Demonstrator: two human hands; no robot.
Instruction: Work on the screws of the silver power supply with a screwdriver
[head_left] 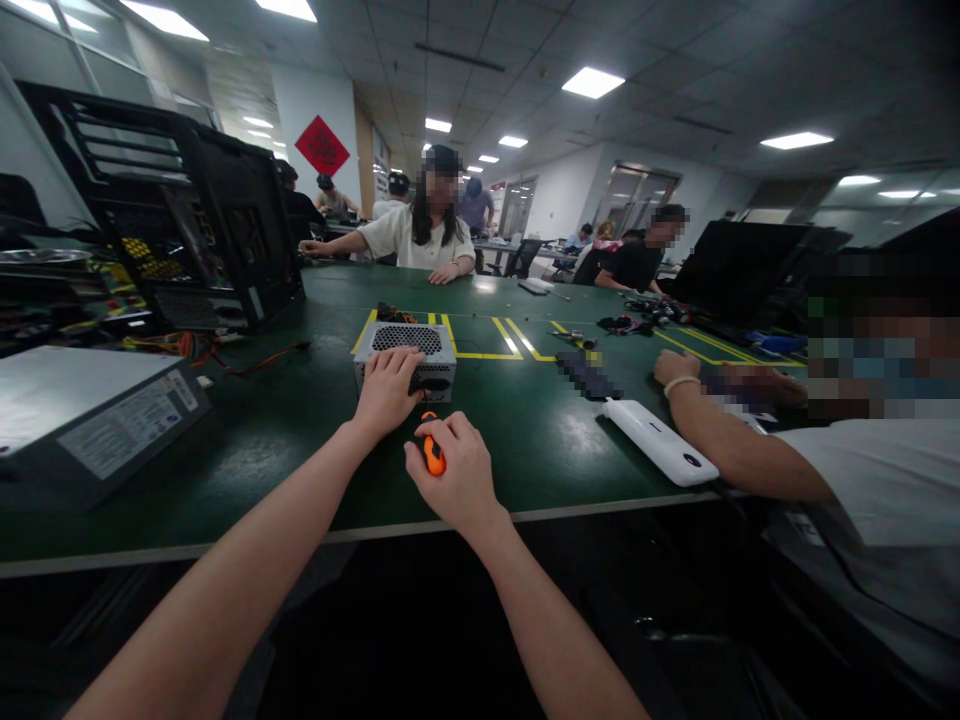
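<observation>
A small silver power supply unit [444, 378] with a perforated grille stands on the green table in front of me. My left hand [390, 387] grips it from the near left, fingers over the top and thumb at the side facing me. In my right hand [459, 470] is an orange and black screwdriver [433, 455], its handle held between thumb and fingers. The screwdriver points at the near side of the unit. Its tip is too small to make out, so I cannot tell whether it touches.
A larger power supply [112, 410] and an open black computer case [187, 210] stand on the left. To the right lie a white power bank [660, 442] and a dark phone [589, 374], beside a co-worker's arm [720, 440]. Another person sits across the table [337, 290].
</observation>
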